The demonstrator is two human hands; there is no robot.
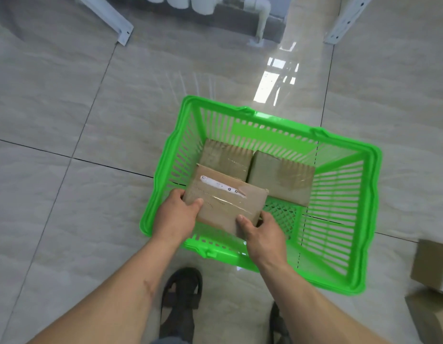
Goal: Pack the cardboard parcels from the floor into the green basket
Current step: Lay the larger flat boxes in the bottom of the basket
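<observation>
Both hands grip one parcel [224, 206] over the near-left part of the green basket [369, 219]: left hand [177, 216] on its left edge, right hand [261, 232] at its near corner. Best lowered flat beside the two parcels inside [280, 178], fingers released last.

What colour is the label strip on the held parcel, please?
White, on the brown parcel; head view.

A storeroom or packing area: glossy tiled floor [66, 108], white perforated metal rack legs [108, 18], cardboard parcels [431, 266] on the floor.
</observation>
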